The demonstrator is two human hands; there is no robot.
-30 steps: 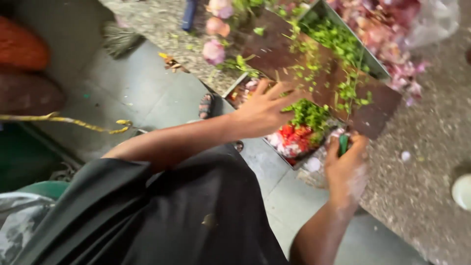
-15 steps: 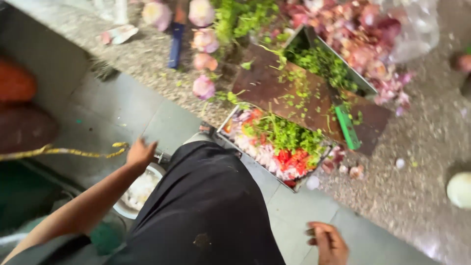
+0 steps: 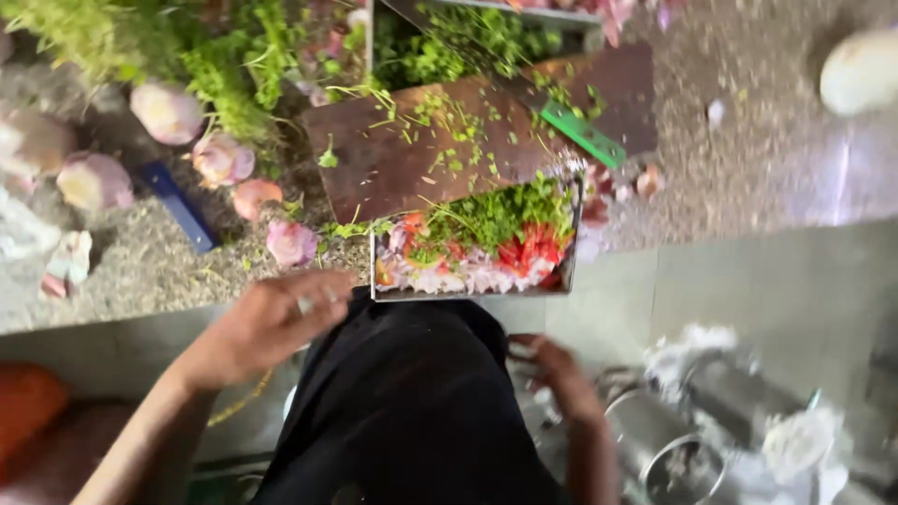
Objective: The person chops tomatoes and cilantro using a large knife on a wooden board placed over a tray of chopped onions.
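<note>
My left hand (image 3: 271,323) hangs at the counter's front edge with its fingers loosely apart and nothing in it, just left of a steel tray (image 3: 468,294). The tray holds chopped green herbs, red tomato pieces and pale onion, and juts over the edge. My right hand (image 3: 558,367) is lower, beside my black garment and below the tray, fingers spread and empty. Behind the tray lies a brown cutting board (image 3: 374,178) strewn with herb bits. A green-handled knife (image 3: 585,134) rests on the board's right part.
Peeled pink onions (image 3: 223,159) and leafy herb bunches (image 3: 234,65) cover the speckled counter (image 3: 748,159) at left. A blue-handled tool (image 3: 178,206) lies there too. Steel pots (image 3: 664,449) stand on the floor at lower right. A pale round object (image 3: 861,70) sits at far right.
The camera has swung closer over the counter. My left hand rose from low at the left to the tray's corner, and my right hand came up beside the pots.
</note>
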